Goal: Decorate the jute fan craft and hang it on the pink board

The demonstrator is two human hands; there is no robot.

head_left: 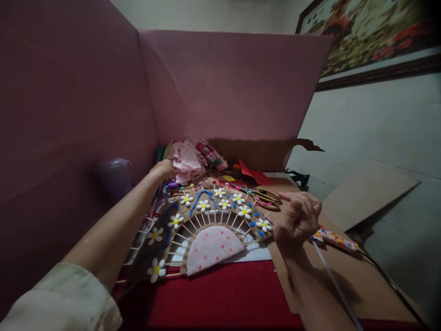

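Observation:
My left hand point(165, 169) reaches to the back left, beside a crumpled pink printed cloth or paper point(188, 161); its fingers are mostly hidden. My right hand point(299, 217) is held above the cardboard, right of the craft piece, with fingers curled in; whatever they may hold does not show. Between my arms lies a fan-shaped craft piece point(215, 250) of twine and thin sticks. White clay daisies point(245, 212), blue dots and blue wavy strips decorate its twine band. A pink dotted half-circle forms its centre. Scissors point(267, 197) with gold-coloured handles lie just behind my right hand.
A flower-patterned hot glue gun point(336, 239) with a black cord lies on the brown cardboard point(347, 280). Red cloth point(213, 299) covers the front. Pink panels point(234, 87) stand at the back and left. A red paper piece point(253, 174) and small craft supplies crowd the back.

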